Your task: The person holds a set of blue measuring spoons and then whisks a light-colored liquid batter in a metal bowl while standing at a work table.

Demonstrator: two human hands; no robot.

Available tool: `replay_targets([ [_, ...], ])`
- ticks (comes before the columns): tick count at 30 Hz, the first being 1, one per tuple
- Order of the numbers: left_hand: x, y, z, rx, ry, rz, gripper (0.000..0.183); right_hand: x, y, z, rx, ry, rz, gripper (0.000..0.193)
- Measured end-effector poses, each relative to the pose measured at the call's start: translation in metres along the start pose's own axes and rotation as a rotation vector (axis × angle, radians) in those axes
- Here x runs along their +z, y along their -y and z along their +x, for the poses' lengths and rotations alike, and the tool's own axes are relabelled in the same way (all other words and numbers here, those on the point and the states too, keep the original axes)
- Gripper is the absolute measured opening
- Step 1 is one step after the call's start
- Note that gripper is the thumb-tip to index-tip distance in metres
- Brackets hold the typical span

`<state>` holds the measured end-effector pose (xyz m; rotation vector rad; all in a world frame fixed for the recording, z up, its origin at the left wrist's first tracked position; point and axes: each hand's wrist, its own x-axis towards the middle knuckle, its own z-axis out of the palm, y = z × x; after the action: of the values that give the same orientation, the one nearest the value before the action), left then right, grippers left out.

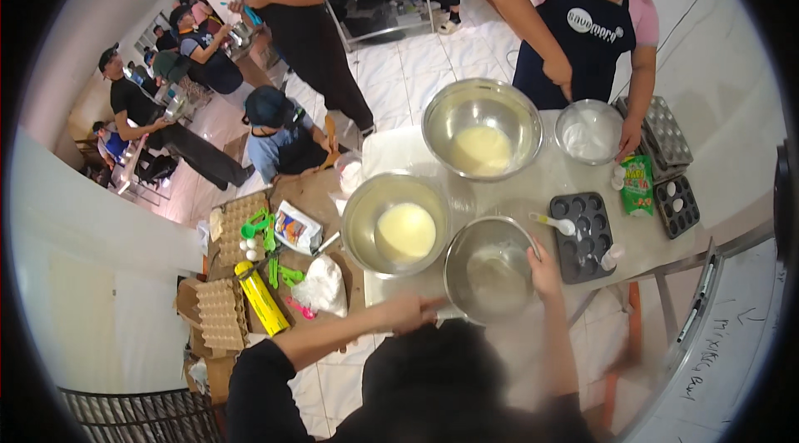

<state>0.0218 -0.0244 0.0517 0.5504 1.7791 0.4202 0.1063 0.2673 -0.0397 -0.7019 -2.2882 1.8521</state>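
Our right hand point(546, 270) curls over the steel mixing bowl point(493, 236) at three o'clock; whether our left hand point(406, 312), at eight, is open or gripping, we cannot tell.

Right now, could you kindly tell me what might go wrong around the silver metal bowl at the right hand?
The right hand grips the silver metal bowl close to the white table's near edge, so a hard pull could tip it. The round metal bowl of pale yellow mixture stands close on its left; a bump might splash it. The white plastic spoon on the black muffin tin could get knocked.
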Motion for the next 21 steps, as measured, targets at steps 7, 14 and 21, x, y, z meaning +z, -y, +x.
replay_targets([
  [7,0.002,-0.002,-0.007,0.034,0.058,0.073,0.050,0.002,-0.001,-0.004,0.002,-0.023,-0.094,0.041],
  [14,-0.015,-0.007,-0.017,0.027,0.036,-0.066,0.050,0.012,0.003,-0.001,-0.040,-0.051,-0.052,0.042],
  [21,-0.018,-0.031,-0.023,0.106,0.113,0.085,0.051,0.017,-0.067,0.005,-0.191,-0.080,-0.050,0.032],
])
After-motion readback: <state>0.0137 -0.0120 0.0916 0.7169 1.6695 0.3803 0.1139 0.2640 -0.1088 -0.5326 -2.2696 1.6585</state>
